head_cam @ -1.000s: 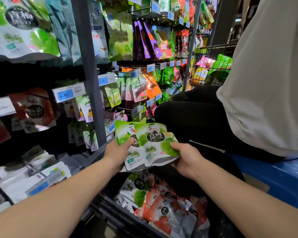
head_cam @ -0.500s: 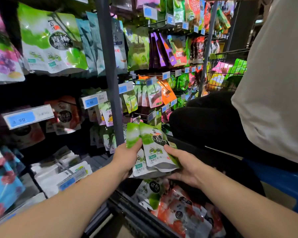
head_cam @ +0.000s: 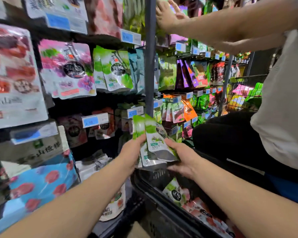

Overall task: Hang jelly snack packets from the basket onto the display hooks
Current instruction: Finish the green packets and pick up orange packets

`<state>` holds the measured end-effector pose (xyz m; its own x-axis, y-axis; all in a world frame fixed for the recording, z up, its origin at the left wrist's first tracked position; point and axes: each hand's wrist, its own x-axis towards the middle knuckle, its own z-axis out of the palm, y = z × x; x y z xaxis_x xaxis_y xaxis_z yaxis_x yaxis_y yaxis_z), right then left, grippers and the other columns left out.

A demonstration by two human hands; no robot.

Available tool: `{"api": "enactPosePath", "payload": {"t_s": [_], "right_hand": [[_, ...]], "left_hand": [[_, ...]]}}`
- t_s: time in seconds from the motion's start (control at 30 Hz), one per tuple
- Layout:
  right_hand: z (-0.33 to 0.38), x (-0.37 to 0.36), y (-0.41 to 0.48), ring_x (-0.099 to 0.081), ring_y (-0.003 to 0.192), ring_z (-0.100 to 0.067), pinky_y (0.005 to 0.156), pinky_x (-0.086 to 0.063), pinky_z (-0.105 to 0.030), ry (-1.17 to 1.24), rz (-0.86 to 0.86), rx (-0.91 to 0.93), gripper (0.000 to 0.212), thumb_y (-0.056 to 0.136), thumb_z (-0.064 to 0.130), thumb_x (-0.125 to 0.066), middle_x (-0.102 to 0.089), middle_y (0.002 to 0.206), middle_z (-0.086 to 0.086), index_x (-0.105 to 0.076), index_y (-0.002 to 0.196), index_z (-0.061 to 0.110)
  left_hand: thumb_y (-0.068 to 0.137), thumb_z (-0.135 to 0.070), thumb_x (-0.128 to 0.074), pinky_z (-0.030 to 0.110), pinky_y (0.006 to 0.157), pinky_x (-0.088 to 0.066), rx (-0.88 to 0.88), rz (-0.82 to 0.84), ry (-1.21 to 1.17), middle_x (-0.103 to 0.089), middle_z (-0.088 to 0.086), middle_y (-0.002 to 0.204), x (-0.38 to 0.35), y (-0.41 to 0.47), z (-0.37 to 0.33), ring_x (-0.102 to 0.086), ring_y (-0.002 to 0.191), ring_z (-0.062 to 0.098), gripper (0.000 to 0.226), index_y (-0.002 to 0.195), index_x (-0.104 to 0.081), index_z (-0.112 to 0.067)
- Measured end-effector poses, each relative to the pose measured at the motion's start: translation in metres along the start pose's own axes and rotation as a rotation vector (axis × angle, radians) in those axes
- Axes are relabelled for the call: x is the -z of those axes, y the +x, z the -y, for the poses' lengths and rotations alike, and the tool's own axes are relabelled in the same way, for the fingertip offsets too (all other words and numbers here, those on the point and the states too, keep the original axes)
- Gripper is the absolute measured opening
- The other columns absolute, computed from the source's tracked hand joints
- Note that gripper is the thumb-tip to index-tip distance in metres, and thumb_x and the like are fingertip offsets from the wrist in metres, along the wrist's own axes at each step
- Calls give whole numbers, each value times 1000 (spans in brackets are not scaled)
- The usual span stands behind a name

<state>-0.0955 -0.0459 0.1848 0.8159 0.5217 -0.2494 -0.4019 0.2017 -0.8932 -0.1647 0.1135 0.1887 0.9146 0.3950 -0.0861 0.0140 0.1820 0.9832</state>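
both hands grip a stack of green jelly packets [head_cam: 153,143] over the basket [head_cam: 155,200]: left hand [head_cam: 132,152] one edge, right hand [head_cam: 181,157] the other.

A single head-worn wide-angle view looks forward and down, close to the display rack [head_cam: 150,66].

Packets [head_cam: 155,140]: smooth glossy plastic film, silvery and creased at the bottom.
Hung packets [head_cam: 67,71]: shiny plastic film with patches of glare.
Basket [head_cam: 159,176]: dark hard plastic, matt, with a slotted wall.
Post [head_cam: 150,74]: grey metal, smooth, dull sheen.
Tags [head_cam: 95,120]: printed paper behind clear shiny plastic.
Cart [head_cam: 237,100]: thin black metal wire.
Shirt [head_cam: 282,109]: pale matt cloth, softly folded.
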Motion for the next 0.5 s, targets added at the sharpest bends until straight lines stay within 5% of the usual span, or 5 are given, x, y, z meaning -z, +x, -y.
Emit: {"api": "enactPosePath", "payload": {"t_s": [0.1, 0.23, 0.37, 0.5], "right_hand": [[16, -33, -11, -71, 104, -34, 101, -52, -56, -18, 66, 60, 29, 100, 25, -63, -75, 114, -17, -67, 124, 10], [36, -70, -15, -70, 108, -30, 105, -50, -55, -104, 134, 123, 36, 99, 40, -62, -75, 117, -10, -67, 128, 19], [59, -101, -15, -74, 81, -21, 74, -60, -35, -211, 198, 125, 33, 100, 44, -59, -78, 103, -4, -70, 119, 19], [87, -123, -3, -73, 91, -28, 87, -55, -45, -354, 146, 220, 42, 86, 40, -78, -79, 104, -8, -70, 115, 11]], "left_hand": [[89, -53, -71, 52, 92, -59, -101, -82, 76, -79, 6, 103, 15, -15, -29, -76, 95, 28, 44, 113, -75, -17], [90, -55, -68, 38, 83, -56, -244, -302, 235, -74, 3, 83, 33, -24, -71, -68, 82, 24, 44, 82, -73, -12], [97, -56, -54, 40, 83, -54, -387, -449, 453, -74, 10, 94, 51, -30, -108, -68, 92, 31, 51, 88, -74, -10], [105, -41, -44, 36, 68, -40, -448, -556, 656, -64, 5, 77, 65, -23, -134, -61, 84, 33, 50, 69, -63, -13]]}}
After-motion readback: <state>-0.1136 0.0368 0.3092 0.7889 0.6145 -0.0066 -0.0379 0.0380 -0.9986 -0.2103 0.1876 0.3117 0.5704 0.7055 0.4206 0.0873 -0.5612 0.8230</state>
